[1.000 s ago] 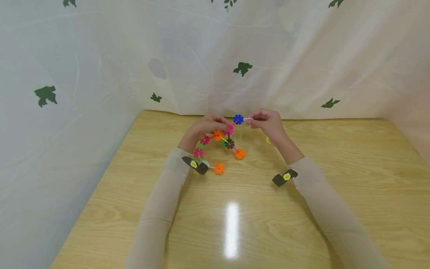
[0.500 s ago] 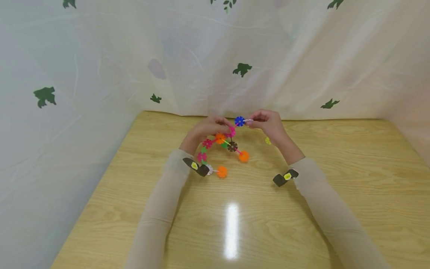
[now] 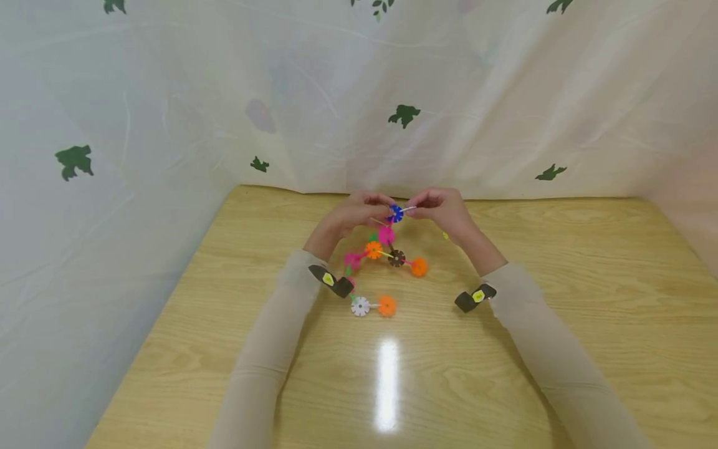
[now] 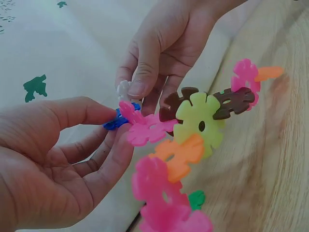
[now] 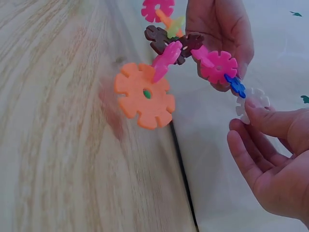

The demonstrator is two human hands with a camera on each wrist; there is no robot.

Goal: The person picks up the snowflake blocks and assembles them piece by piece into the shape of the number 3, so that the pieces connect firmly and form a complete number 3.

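My left hand [image 3: 356, 215] pinches a blue snowflake disc [image 4: 115, 123] between thumb and fingers. Between the thumb and fingers of my right hand [image 3: 445, 211] is a white snowflake disc [image 5: 259, 96], joined edge to edge with the blue one. From the blue disc hangs a chain of interlocked plastic discs. It includes a pink disc [image 5: 218, 66], a brown disc [image 3: 396, 258], a yellow-green disc [image 4: 190, 116] and orange discs. One branch ends in an orange disc [image 3: 419, 267]; another ends in a white disc [image 3: 360, 306] and an orange disc [image 3: 387, 305].
A small yellow piece [image 3: 445, 236] lies on the wooden table [image 3: 505, 374], partly behind my right hand. A pale curtain [image 3: 336, 93] with green leaf-like shapes hangs along the table's back edge. Each sleeve cuff carries a black wrist camera [image 3: 468, 301].
My left hand has shifted its hold from the pink disc area up to the blue disc. The hanging chain has dropped lower and slightly right. My right hand still pinches the white disc.
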